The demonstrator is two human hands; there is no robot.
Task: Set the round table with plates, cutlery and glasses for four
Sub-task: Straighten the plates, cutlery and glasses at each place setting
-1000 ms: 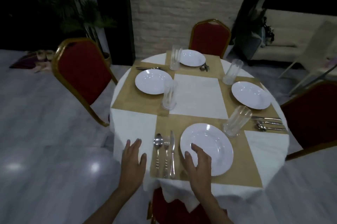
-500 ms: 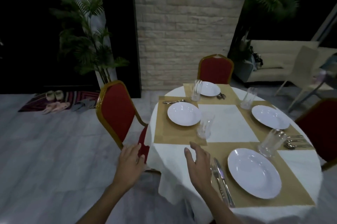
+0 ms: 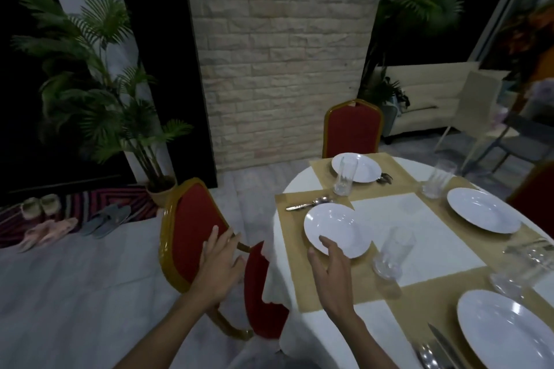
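Near plate and cutlery partly off-frame.

Four white plates; four glasses; three red chairs; two potted palms.

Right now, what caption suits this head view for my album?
Right hand at a round white plate on the white-clothed table, left hand by a red chair.

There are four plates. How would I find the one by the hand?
Find the round table with the white cloth and tan mats. On the side by the nearest red, gold-framed chair lies a round white plate. It alone has the right hand at its near rim and silver cutlery behind it.
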